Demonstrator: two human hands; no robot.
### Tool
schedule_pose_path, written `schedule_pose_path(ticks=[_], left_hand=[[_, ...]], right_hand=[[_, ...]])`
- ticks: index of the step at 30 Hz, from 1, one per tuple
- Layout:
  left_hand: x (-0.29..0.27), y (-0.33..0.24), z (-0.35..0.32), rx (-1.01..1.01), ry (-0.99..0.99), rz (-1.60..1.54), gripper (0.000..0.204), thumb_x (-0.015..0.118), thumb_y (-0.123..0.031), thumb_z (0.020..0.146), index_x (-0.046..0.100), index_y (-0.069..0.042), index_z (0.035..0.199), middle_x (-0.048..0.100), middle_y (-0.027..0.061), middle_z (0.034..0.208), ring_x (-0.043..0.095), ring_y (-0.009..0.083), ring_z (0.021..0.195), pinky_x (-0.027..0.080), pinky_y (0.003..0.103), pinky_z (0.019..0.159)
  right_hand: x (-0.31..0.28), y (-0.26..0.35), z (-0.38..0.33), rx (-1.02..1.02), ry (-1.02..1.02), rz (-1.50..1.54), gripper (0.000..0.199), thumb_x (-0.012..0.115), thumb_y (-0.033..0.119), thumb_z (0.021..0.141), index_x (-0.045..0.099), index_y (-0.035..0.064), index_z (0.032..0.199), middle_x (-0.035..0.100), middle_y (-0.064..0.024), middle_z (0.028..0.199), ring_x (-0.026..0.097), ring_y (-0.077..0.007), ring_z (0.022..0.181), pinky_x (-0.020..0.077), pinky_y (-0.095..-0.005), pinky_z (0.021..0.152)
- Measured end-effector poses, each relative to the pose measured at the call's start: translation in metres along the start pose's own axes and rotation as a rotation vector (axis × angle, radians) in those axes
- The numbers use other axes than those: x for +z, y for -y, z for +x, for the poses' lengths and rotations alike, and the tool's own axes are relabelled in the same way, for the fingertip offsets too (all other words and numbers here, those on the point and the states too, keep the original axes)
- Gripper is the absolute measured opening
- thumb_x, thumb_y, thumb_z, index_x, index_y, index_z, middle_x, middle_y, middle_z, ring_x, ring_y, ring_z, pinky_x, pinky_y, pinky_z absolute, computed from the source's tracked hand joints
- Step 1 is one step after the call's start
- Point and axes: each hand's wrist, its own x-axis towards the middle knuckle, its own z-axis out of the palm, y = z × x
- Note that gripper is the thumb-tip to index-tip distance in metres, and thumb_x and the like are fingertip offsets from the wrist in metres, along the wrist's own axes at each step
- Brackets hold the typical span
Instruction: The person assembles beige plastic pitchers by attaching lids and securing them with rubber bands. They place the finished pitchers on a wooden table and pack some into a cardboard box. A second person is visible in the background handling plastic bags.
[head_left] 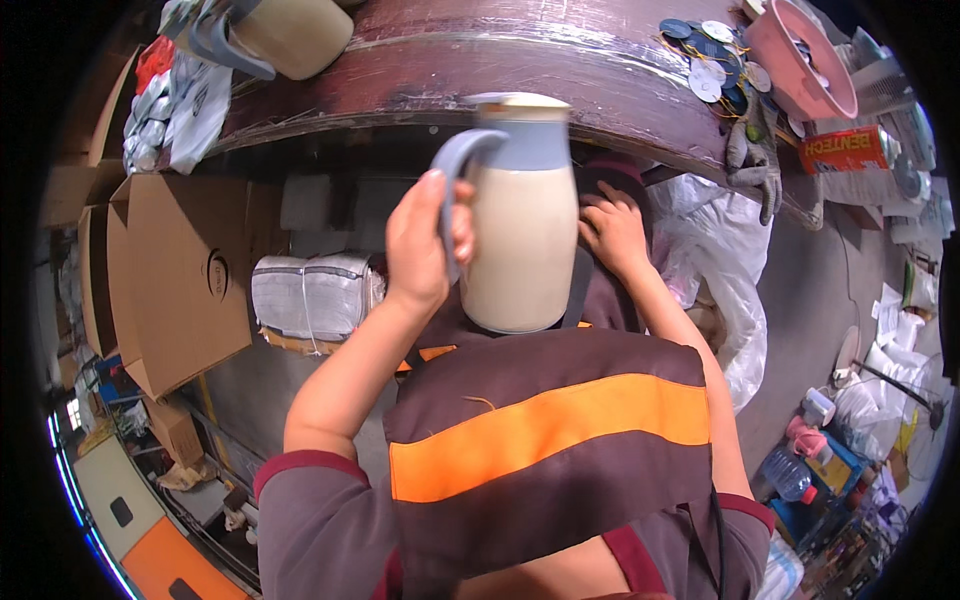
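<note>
A cream vacuum jug (522, 235) with a grey-blue neck and handle stands upright above my lap, slightly blurred. My left hand (425, 230) is wrapped round the jug's grey-blue handle (462, 165). Just right of the jug, my right hand (615, 230) lies over my dark-clad leg, its fingers apart and partly bent. Whether its fingertips touch the jug's side cannot be made out. A dark apron with an orange band (550, 430) covers my front.
Ahead runs a dark red worktable (400, 75). On it are another cream jug (295, 35), several round tags (710, 65), a pink basin (800, 65) and a grey glove (755, 160) over the edge. Left stands a cardboard box (185, 270) beside a tied bundle (310, 295); right hangs clear plastic (710, 270).
</note>
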Motion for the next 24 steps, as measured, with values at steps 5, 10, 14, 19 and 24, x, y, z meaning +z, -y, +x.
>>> schedule_pose_path(ticks=[5, 10, 14, 19, 24], left_hand=[[-0.019, -0.004, -0.029, 0.085, -0.155, -0.083, 0.04, 0.035, -0.045, 0.1, 0.05, -0.009, 0.09, 0.039, -0.0025, 0.055, 0.037, 0.0087, 0.044, 0.034, 0.023, 0.044], [-0.007, -0.003, -0.034, 0.062, -0.168, -0.079, 0.041, 0.036, -0.044, 0.1, 0.05, -0.008, 0.09, 0.04, 0.0001, 0.056, 0.04, 0.0117, 0.047, 0.035, 0.025, 0.046], [-0.002, -0.001, -0.034, 0.051, -0.11, -0.062, 0.043, 0.037, -0.045, 0.1, 0.052, -0.005, 0.094, 0.044, 0.0028, 0.058, 0.043, 0.0136, 0.049, 0.039, 0.026, 0.049], [0.006, 0.007, -0.021, -0.044, -0.031, -0.198, 0.042, 0.035, -0.038, 0.101, 0.055, -0.001, 0.106, 0.057, 0.008, 0.071, 0.052, 0.0162, 0.057, 0.045, 0.027, 0.056], [0.013, 0.005, 0.002, -0.266, 0.092, -0.126, 0.031, 0.046, -0.024, 0.098, 0.055, 0.0, 0.116, 0.065, 0.0101, 0.087, 0.065, 0.0163, 0.075, 0.055, 0.03, 0.072]], right_hand=[[-0.004, 0.001, 0.015, 0.194, 0.114, 0.24, 0.02, 0.068, 0.019, 0.079, 0.066, 0.0107, 0.096, 0.064, -0.0044, 0.113, 0.051, -0.0267, 0.121, 0.0371, -0.0412, 0.1], [0.035, 0.007, 0.058, 0.005, 0.009, -0.167, 0.059, 0.069, 0.022, 0.076, 0.05, 0.014, 0.131, 0.053, -0.0124, 0.128, 0.051, -0.0286, 0.119, 0.0396, -0.0435, 0.099], [0.061, -0.009, 0.096, 0.203, 0.535, -0.27, 0.031, 0.039, 0.027, 0.095, 0.065, 0.0155, 0.105, 0.068, -0.0109, 0.102, 0.063, -0.0278, 0.102, 0.046, -0.0433, 0.086], [-0.016, 0.018, 0.054, 0.429, -0.228, 0.736, 0.015, 0.053, 0.017, 0.094, 0.062, 0.0065, 0.101, 0.069, -0.0104, 0.098, 0.067, -0.0182, 0.087, 0.0487, -0.0291, 0.071], [-0.105, 0.055, 0.032, 0.556, -0.023, 1.349, 0.018, 0.065, 0.018, 0.089, 0.062, 0.0029, 0.097, 0.065, -0.002, 0.083, 0.058, -0.0061, 0.069, 0.042, -0.0211, 0.06]])
